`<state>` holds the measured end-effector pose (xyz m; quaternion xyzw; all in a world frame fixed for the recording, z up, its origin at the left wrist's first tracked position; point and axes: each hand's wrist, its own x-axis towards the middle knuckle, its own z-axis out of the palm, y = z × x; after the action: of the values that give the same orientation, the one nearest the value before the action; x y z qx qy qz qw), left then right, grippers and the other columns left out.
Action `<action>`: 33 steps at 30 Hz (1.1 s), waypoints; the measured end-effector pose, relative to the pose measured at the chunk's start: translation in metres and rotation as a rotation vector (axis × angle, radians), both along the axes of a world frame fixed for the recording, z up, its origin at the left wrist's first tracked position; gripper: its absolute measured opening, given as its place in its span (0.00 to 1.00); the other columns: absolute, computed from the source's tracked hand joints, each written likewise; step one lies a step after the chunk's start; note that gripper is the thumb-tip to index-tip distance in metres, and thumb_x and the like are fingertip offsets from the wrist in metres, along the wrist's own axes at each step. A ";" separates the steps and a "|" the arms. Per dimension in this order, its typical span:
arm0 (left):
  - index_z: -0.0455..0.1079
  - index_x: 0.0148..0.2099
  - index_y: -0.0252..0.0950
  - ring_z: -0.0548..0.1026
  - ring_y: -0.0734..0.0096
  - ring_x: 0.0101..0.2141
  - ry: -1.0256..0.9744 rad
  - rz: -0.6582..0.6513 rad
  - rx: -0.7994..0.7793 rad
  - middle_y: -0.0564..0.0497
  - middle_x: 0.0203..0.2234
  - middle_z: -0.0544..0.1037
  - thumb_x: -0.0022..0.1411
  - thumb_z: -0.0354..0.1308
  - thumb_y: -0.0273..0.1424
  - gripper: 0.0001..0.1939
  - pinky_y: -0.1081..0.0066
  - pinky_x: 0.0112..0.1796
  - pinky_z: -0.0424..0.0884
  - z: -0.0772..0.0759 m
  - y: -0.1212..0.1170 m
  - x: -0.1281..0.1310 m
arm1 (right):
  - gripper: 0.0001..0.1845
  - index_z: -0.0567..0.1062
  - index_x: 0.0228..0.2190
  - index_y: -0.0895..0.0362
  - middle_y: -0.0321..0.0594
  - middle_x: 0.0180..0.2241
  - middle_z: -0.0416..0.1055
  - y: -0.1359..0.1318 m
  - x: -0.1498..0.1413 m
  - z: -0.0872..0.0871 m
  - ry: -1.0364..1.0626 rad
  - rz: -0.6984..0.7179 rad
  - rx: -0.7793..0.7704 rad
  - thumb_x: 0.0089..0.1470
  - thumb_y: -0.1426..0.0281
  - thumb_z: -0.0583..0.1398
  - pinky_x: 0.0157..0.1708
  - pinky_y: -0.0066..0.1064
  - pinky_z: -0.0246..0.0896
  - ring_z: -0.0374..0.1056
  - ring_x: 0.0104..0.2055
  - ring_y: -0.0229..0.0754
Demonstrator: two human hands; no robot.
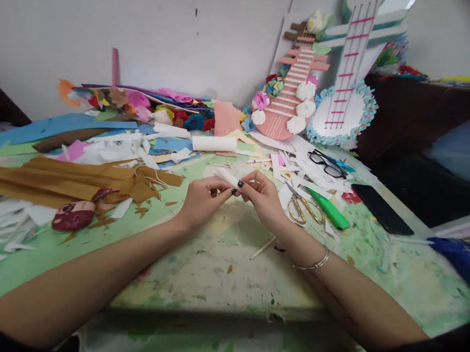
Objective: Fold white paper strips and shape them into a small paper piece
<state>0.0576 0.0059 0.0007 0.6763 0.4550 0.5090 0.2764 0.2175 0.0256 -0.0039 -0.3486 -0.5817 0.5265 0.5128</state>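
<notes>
My left hand (pixel 203 198) and my right hand (pixel 262 196) meet above the middle of the table, and both pinch a small piece of white paper (pixel 225 176) between their fingertips. The paper is folded or rolled and sticks out to the upper left of the fingers. A silver bracelet (pixel 313 263) sits on my right wrist. A thin wooden stick (pixel 263 247) lies on the table just below my right hand.
Gold-handled scissors (pixel 302 207), a green cutter (pixel 330 210), black glasses (pixel 326 165) and a dark phone (pixel 381 208) lie to the right. Brown paper strips (pixel 56 178), a maroon case (pixel 73 215) and paper scraps lie left. Two paper guitars (pixel 290 93) lean on the wall.
</notes>
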 end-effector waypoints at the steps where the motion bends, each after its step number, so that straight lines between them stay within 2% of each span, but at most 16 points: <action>1: 0.79 0.31 0.35 0.62 0.78 0.22 0.017 -0.002 0.009 0.50 0.25 0.79 0.54 0.62 0.34 0.08 0.74 0.24 0.56 -0.001 0.000 0.000 | 0.11 0.66 0.28 0.55 0.33 0.20 0.72 0.000 0.000 0.000 -0.020 -0.006 -0.001 0.47 0.65 0.64 0.25 0.28 0.52 0.59 0.21 0.32; 9: 0.79 0.33 0.34 0.62 0.77 0.21 0.007 -0.017 -0.034 0.50 0.23 0.79 0.53 0.63 0.37 0.11 0.74 0.23 0.57 0.000 0.003 -0.001 | 0.07 0.67 0.30 0.55 0.34 0.25 0.72 -0.005 0.000 0.001 -0.196 -0.085 0.205 0.53 0.66 0.60 0.28 0.29 0.59 0.65 0.25 0.35; 13: 0.79 0.32 0.35 0.65 0.76 0.22 0.042 -0.009 -0.024 0.48 0.29 0.81 0.54 0.62 0.37 0.11 0.74 0.24 0.59 0.000 0.004 -0.003 | 0.02 0.69 0.32 0.54 0.38 0.32 0.74 -0.011 0.003 0.003 -0.452 -0.227 0.436 0.55 0.69 0.57 0.34 0.31 0.60 0.69 0.33 0.39; 18: 0.78 0.30 0.35 0.66 0.75 0.22 0.166 0.026 -0.021 0.49 0.25 0.80 0.54 0.61 0.35 0.10 0.73 0.26 0.61 0.001 0.003 -0.004 | 0.04 0.70 0.33 0.54 0.40 0.32 0.75 -0.013 0.004 0.004 -0.741 -0.316 0.635 0.57 0.70 0.54 0.35 0.30 0.58 0.69 0.35 0.42; 23: 0.77 0.29 0.34 0.71 0.72 0.25 0.204 -0.012 -0.132 0.50 0.23 0.79 0.53 0.58 0.32 0.09 0.74 0.28 0.63 0.005 0.000 -0.004 | 0.09 0.72 0.34 0.55 0.42 0.28 0.75 -0.012 0.005 0.003 -1.113 -0.383 0.652 0.59 0.69 0.53 0.32 0.32 0.51 0.68 0.32 0.45; 26: 0.78 0.31 0.33 0.73 0.71 0.26 0.204 -0.077 -0.205 0.49 0.25 0.80 0.53 0.58 0.33 0.10 0.74 0.29 0.65 0.003 0.002 -0.004 | 0.10 0.73 0.35 0.54 0.42 0.26 0.75 -0.012 0.004 0.001 -1.260 -0.378 0.645 0.59 0.68 0.52 0.30 0.31 0.48 0.68 0.30 0.45; 29: 0.77 0.34 0.33 0.73 0.71 0.26 0.276 -0.110 -0.215 0.49 0.26 0.80 0.53 0.60 0.38 0.14 0.74 0.27 0.65 0.000 0.008 -0.006 | 0.08 0.73 0.37 0.54 0.41 0.27 0.76 -0.012 0.002 -0.001 -1.298 -0.318 0.585 0.56 0.69 0.55 0.29 0.31 0.47 0.68 0.29 0.45; 33: 0.75 0.29 0.34 0.66 0.75 0.22 0.388 -0.097 -0.173 0.55 0.18 0.72 0.51 0.62 0.39 0.12 0.76 0.24 0.58 -0.002 0.014 -0.010 | 0.08 0.73 0.36 0.53 0.39 0.28 0.76 -0.013 -0.001 -0.006 -1.256 -0.239 0.526 0.53 0.71 0.56 0.28 0.30 0.47 0.68 0.29 0.44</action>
<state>0.0480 0.0199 -0.0009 0.7564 0.5088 0.3144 0.2647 0.2165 0.0127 -0.0103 -0.5133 -0.8344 0.0060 0.2006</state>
